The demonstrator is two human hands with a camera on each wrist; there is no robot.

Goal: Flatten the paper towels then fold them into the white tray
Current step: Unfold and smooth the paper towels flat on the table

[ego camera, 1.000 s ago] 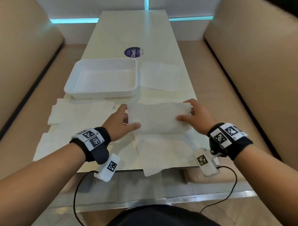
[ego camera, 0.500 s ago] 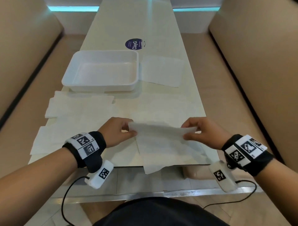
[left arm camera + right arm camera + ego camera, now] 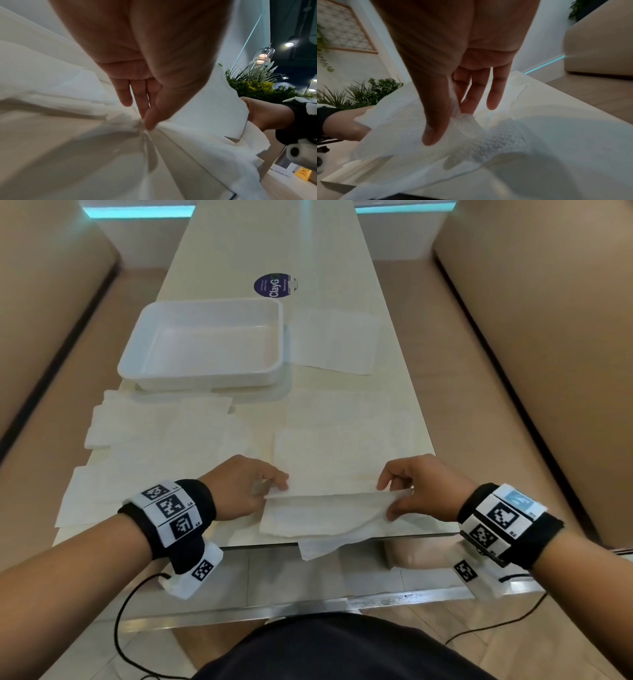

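A white paper towel [image 3: 318, 513] lies near the table's front edge, its far edge lifted and drawn toward me. My left hand [image 3: 270, 486] pinches its left corner between thumb and fingers [image 3: 147, 121]. My right hand [image 3: 390, 501] pinches the right corner [image 3: 453, 112]; the towel [image 3: 399, 129] stretches between both hands, and one lower corner hangs over the table edge. The white tray [image 3: 205, 371] stands empty at the back left. Several more flat paper towels [image 3: 144, 446] lie on the left, and one [image 3: 335, 344] lies right of the tray.
The table [image 3: 274, 244] is long and narrow, with beige padded benches [image 3: 548, 337] on both sides. A round purple sticker [image 3: 272, 285] sits behind the tray. Another flat towel [image 3: 342, 446] lies just beyond my hands. Cables hang from both wrists below the table edge.
Both hands have pulled the towel's far edge toward me, from upright above the table down to near the front edge. The head view has tilted down and nearer.
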